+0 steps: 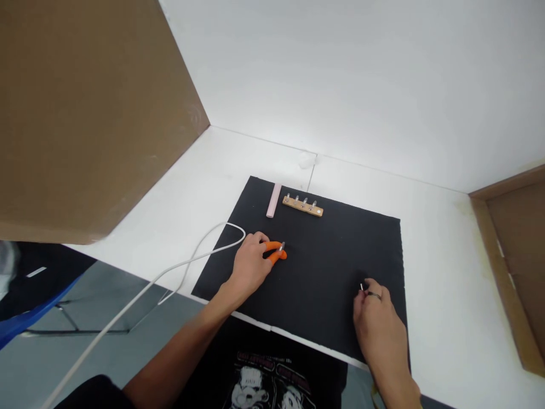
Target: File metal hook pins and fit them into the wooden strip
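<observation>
My left hand is closed on a pair of orange-handled pliers, low over the black mat. Their short metal part points away from me; the exact kind of jaw is too small to tell. At the mat's right side my right hand, a ring on one finger, pinches a small shiny metal piece, mostly hidden by the fingers. Beyond my left hand lie a pale pink bar and a wooden strip with several small clear-and-metal pieces standing in it.
A white cable loops over the mat's left edge beside my left hand and hangs off the white table. A large brown panel stands at the left. On the right is a brown open-sided box. A white wall rises behind.
</observation>
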The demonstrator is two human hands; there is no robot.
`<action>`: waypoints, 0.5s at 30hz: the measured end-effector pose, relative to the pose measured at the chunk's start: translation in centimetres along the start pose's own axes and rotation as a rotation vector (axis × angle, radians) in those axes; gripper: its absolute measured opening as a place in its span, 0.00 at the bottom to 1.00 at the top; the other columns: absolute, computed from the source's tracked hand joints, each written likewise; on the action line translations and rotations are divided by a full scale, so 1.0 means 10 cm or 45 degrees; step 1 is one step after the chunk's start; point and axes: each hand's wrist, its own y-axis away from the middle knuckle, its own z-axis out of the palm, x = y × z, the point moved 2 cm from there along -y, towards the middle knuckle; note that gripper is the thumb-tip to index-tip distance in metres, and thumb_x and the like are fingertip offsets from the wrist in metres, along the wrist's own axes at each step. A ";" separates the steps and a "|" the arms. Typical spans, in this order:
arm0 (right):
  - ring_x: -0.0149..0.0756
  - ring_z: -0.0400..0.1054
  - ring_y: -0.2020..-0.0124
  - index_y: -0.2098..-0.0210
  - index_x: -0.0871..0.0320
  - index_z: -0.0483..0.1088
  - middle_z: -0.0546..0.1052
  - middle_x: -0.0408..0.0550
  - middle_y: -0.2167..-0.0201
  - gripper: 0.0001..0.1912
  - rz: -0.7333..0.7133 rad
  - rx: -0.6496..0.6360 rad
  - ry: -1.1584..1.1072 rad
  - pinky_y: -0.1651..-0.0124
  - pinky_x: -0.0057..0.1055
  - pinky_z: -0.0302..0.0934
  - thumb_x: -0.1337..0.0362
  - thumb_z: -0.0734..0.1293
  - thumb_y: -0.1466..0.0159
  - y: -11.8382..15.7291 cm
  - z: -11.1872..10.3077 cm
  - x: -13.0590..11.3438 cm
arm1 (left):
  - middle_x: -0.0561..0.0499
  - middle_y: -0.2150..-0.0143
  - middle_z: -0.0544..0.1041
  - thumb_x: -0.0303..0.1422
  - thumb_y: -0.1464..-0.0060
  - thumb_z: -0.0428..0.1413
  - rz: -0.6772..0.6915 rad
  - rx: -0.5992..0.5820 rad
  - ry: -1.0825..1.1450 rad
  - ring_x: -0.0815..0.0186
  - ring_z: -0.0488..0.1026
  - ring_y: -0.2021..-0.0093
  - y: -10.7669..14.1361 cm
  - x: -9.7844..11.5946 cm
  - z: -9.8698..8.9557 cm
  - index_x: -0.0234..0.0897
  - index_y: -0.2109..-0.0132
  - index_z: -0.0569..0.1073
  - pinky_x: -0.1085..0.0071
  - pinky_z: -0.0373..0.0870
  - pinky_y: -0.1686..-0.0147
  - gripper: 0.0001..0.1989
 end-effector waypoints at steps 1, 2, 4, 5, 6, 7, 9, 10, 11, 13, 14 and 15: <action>0.40 0.74 0.64 0.44 0.58 0.69 0.76 0.54 0.55 0.16 0.007 -0.017 0.000 0.70 0.34 0.63 0.59 0.57 0.23 0.00 0.02 0.01 | 0.50 0.62 0.78 0.35 0.40 0.67 0.000 0.011 -0.002 0.61 0.73 0.63 0.00 0.00 0.01 0.45 0.62 0.87 0.65 0.70 0.68 0.03; 0.37 0.74 0.63 0.45 0.58 0.69 0.76 0.52 0.54 0.14 0.017 -0.030 0.001 0.69 0.32 0.65 0.59 0.60 0.24 0.00 0.03 0.01 | 0.50 0.63 0.77 0.35 0.41 0.67 -0.001 0.023 -0.003 0.61 0.73 0.64 0.00 0.00 0.01 0.45 0.63 0.87 0.65 0.69 0.68 0.03; 0.32 0.73 0.62 0.46 0.58 0.70 0.76 0.48 0.53 0.12 0.052 -0.045 0.002 0.64 0.30 0.69 0.59 0.66 0.25 0.02 0.07 0.03 | 0.50 0.63 0.77 0.34 0.41 0.68 0.000 0.046 -0.003 0.61 0.72 0.65 0.00 0.00 0.02 0.45 0.64 0.87 0.65 0.69 0.69 0.03; 0.32 0.73 0.61 0.46 0.58 0.71 0.76 0.47 0.53 0.13 0.072 -0.049 0.003 0.62 0.31 0.71 0.58 0.68 0.26 0.03 0.09 0.03 | 0.51 0.63 0.77 0.34 0.41 0.67 0.002 0.055 -0.001 0.61 0.72 0.65 0.00 0.00 0.02 0.45 0.64 0.87 0.65 0.69 0.69 0.03; 0.32 0.73 0.60 0.46 0.58 0.71 0.76 0.47 0.52 0.14 0.093 -0.052 0.001 0.60 0.32 0.73 0.58 0.69 0.26 0.04 0.10 0.04 | 0.51 0.63 0.77 0.33 0.41 0.67 0.006 0.065 0.003 0.61 0.72 0.65 0.00 0.01 0.02 0.45 0.64 0.87 0.65 0.69 0.68 0.03; 0.33 0.74 0.59 0.46 0.58 0.72 0.77 0.48 0.52 0.14 0.113 -0.053 -0.003 0.59 0.33 0.74 0.58 0.70 0.27 0.05 0.11 0.04 | 0.51 0.63 0.78 0.32 0.41 0.67 0.010 0.073 0.009 0.61 0.73 0.64 0.01 0.01 0.02 0.45 0.64 0.87 0.65 0.70 0.68 0.03; 0.35 0.75 0.57 0.45 0.58 0.72 0.77 0.49 0.50 0.15 0.147 -0.057 -0.019 0.57 0.35 0.75 0.58 0.70 0.27 0.07 0.13 0.05 | 0.50 0.63 0.78 0.32 0.41 0.67 0.024 0.086 0.027 0.61 0.74 0.64 0.01 0.04 0.01 0.44 0.63 0.86 0.65 0.71 0.67 0.03; 0.35 0.75 0.56 0.45 0.58 0.72 0.77 0.49 0.50 0.15 0.160 -0.061 -0.031 0.56 0.36 0.75 0.57 0.70 0.27 0.07 0.13 0.05 | 0.50 0.63 0.78 0.32 0.40 0.67 0.034 0.090 0.039 0.61 0.74 0.64 0.02 0.05 0.00 0.44 0.63 0.86 0.65 0.71 0.67 0.02; 0.35 0.75 0.56 0.45 0.58 0.72 0.77 0.49 0.49 0.15 0.172 -0.065 -0.046 0.56 0.36 0.75 0.57 0.70 0.27 0.08 0.13 0.05 | 0.50 0.63 0.79 0.33 0.40 0.67 0.046 0.094 0.053 0.61 0.74 0.63 0.02 0.08 -0.01 0.43 0.62 0.86 0.65 0.72 0.67 0.02; 0.35 0.75 0.57 0.43 0.57 0.71 0.77 0.49 0.50 0.16 0.197 -0.077 -0.079 0.57 0.35 0.75 0.57 0.70 0.27 0.08 0.12 0.04 | 0.49 0.62 0.79 0.33 0.38 0.66 0.077 0.096 0.088 0.61 0.75 0.62 0.02 0.14 -0.02 0.43 0.61 0.86 0.65 0.73 0.66 0.03; 0.35 0.75 0.57 0.42 0.57 0.71 0.77 0.49 0.50 0.17 0.213 -0.083 -0.097 0.57 0.35 0.75 0.57 0.69 0.26 0.07 0.12 0.03 | 0.49 0.61 0.79 0.33 0.38 0.66 0.096 0.095 0.108 0.60 0.75 0.62 0.02 0.17 -0.02 0.43 0.60 0.86 0.65 0.74 0.66 0.03; 0.35 0.75 0.58 0.41 0.57 0.70 0.77 0.49 0.50 0.17 0.230 -0.087 -0.118 0.58 0.35 0.75 0.57 0.69 0.26 0.06 0.11 0.03 | 0.48 0.60 0.80 0.32 0.38 0.65 0.114 0.092 0.129 0.60 0.76 0.61 0.01 0.21 -0.01 0.43 0.60 0.86 0.65 0.75 0.65 0.03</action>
